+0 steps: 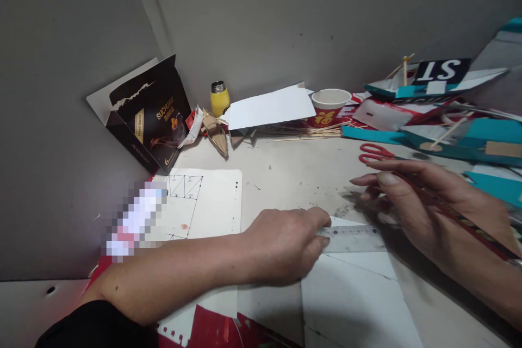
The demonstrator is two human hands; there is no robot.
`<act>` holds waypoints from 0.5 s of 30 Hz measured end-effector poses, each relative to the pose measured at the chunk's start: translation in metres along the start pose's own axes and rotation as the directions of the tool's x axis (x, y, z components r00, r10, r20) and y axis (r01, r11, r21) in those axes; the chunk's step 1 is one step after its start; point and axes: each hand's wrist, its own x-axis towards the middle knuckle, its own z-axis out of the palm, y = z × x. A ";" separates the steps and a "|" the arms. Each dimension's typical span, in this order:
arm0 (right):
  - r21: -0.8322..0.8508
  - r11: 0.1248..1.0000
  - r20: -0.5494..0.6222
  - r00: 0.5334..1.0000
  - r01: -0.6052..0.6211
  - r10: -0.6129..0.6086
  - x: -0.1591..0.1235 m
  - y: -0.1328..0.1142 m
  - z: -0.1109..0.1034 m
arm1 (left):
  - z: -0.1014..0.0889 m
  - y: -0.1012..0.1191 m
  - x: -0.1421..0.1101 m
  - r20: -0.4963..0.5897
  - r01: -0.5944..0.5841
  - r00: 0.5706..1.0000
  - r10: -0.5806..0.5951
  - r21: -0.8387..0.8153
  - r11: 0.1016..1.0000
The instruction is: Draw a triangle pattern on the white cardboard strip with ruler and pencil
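Note:
My left hand [289,244] is closed on the left end of a clear ruler [353,239], which lies across the upper part of a white card sheet [350,299]. Dark pencil lines run over the card below the ruler. My right hand [432,212] is just past the ruler's right end, with a dark red patterned pencil [460,215] lying between thumb and palm. Its fingers are bent, and some are hidden behind the thumb. Under my left forearm lies a sheet of paper [220,201] with a drawn truss-like figure.
Red-handled scissors [373,153] lie beyond my right hand. Along the wall stand a black box [150,119], a yellow bottle [220,99], a red paper cup [328,109], thin wooden sticks [314,133] and teal cardboard pieces [489,136]. A pixelated bright patch is at left.

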 end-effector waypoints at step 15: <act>-0.165 0.976 -0.045 0.987 0.144 -0.153 -0.008 0.016 0.001 | 0.009 -0.013 0.006 -0.343 -0.153 0.934 0.096 -0.142 0.978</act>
